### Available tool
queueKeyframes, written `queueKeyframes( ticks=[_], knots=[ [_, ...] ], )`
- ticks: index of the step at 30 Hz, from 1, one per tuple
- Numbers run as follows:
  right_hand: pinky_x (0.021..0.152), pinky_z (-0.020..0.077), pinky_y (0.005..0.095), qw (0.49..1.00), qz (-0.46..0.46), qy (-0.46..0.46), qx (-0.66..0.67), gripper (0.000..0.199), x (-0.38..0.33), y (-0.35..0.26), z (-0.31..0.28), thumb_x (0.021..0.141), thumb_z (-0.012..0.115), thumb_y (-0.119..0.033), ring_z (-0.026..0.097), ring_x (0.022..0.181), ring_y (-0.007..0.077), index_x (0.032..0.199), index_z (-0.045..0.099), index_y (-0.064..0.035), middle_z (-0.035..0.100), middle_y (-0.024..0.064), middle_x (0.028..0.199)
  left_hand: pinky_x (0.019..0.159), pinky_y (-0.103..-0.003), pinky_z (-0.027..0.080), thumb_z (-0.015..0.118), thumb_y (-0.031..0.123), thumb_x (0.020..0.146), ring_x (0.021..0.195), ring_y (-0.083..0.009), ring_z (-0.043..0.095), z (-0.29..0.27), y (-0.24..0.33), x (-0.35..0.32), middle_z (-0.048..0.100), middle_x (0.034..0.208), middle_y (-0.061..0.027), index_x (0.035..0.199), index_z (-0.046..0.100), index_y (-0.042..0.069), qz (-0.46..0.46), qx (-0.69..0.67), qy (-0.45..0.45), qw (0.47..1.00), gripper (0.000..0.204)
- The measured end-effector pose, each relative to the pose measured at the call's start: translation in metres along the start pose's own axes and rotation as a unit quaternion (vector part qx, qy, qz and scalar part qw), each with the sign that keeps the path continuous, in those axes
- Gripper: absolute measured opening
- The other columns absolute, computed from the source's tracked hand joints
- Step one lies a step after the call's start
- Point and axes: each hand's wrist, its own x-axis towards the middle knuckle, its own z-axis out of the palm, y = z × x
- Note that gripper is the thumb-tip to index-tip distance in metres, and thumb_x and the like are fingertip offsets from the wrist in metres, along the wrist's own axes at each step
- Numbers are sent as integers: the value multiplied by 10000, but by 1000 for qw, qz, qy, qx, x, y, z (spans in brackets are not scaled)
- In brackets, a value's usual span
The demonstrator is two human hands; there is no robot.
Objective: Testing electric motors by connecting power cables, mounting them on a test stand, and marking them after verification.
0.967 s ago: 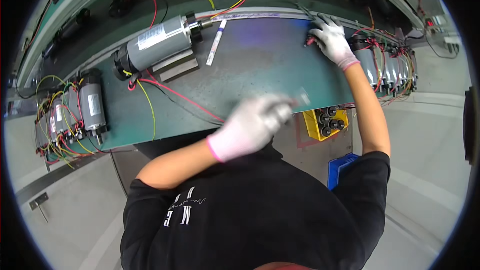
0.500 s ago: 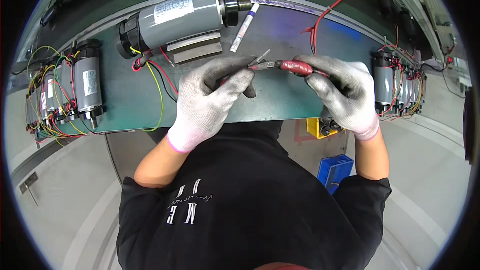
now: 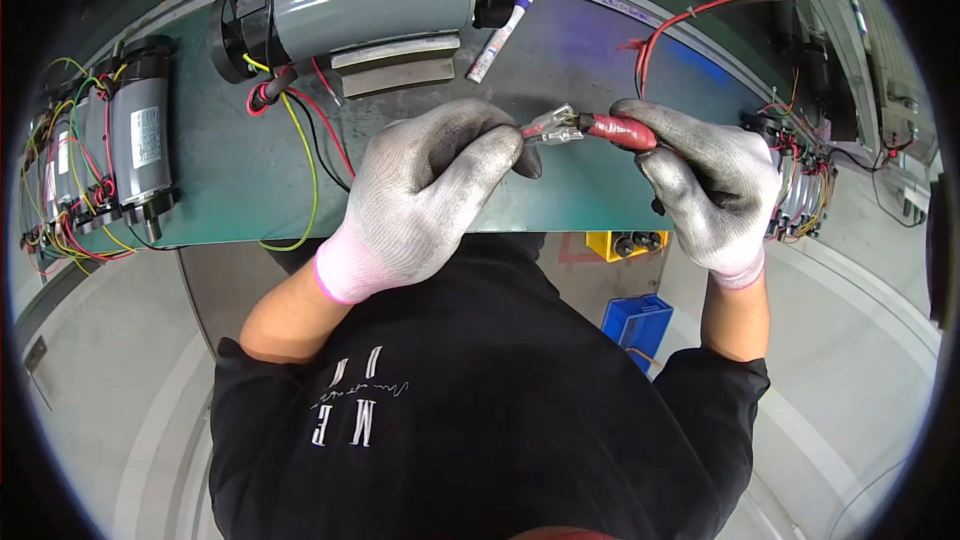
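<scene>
Both my hands wear white knit gloves with grey palms. My left hand (image 3: 430,180) is closed, pinching wire terminals (image 3: 556,126) in clear sleeves between thumb and fingers. Opposite it, my right hand (image 3: 715,175) is closed on a red alligator clip (image 3: 618,131), whose tip meets the ends of the terminals. Exactly how the jaws sit on them is too small to tell. Beyond my left hand lies a grey cylindrical motor (image 3: 385,15) with black end caps, resting on a metal block (image 3: 395,70). Red, black and yellow-green wires (image 3: 312,170) trail from its left end.
A white marker (image 3: 499,43) lies beside the motor on the green bench top (image 3: 585,202). More wired motors stand at left (image 3: 146,140) and right (image 3: 795,190). Red cable (image 3: 700,12) runs toward my right hand. A yellow bin (image 3: 600,244) and blue bin (image 3: 637,325) sit below the bench edge.
The terminals, spread apart before, now lie closer together against the clip's tip. Both hands have moved slightly apart. The motor and bench appear higher in the view, which has shifted.
</scene>
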Motion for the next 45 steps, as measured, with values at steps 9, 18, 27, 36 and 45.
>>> queueKeyframes(
  ticks=[9, 18, 27, 36, 45],
  knots=[
    [663, 572, 266, 999, 2, 25, 20, 310, 0, 6, -1, 942, 715, -63, 749, 693, 162, 1192, 773, 110, 814, 166, 921, 673, -260, 440, 599, 179, 1108, 729, -50, 515, -8, 0, 3, 651, 818, 1, 1005, 728, 5, 17, 8, -42, 999, 240],
    [683, 598, 287, 999, 21, -27, 30, 261, 7, 5, -8, 914, 739, 5, 771, 716, 174, 1156, 789, 89, 804, 178, 874, 703, -275, 468, 589, 176, 1101, 748, -72, 548, -17, 1, 6, 669, 824, -15, 986, 723, -5, 7, 32, -77, 996, 253],
    [620, 576, 293, 995, 52, -47, 68, 256, 6, 8, -14, 915, 758, -17, 756, 663, 177, 1145, 793, 88, 792, 169, 838, 680, -290, 464, 592, 174, 1092, 713, -85, 548, -17, 1, 8, 645, 781, -16, 967, 719, -3, -40, 32, -95, 994, 251],
    [605, 568, 327, 997, 17, -78, 12, 267, -5, 9, -19, 903, 791, -119, 760, 636, 239, 1086, 803, 75, 778, 199, 808, 626, -324, 455, 646, 138, 1052, 657, -109, 540, -10, -2, 11, 601, 717, -56, 967, 715, -13, 19, 71, -123, 990, 186],
    [613, 563, 323, 990, 101, -42, 86, 186, -12, 22, -6, 916, 809, -100, 748, 647, 193, 1009, 776, 58, 767, 126, 787, 626, -316, 465, 744, 199, 1015, 661, -102, 551, -7, -7, 18, 624, 726, -62, 1016, 737, -14, -45, 96, -155, 982, 213]
  ],
)
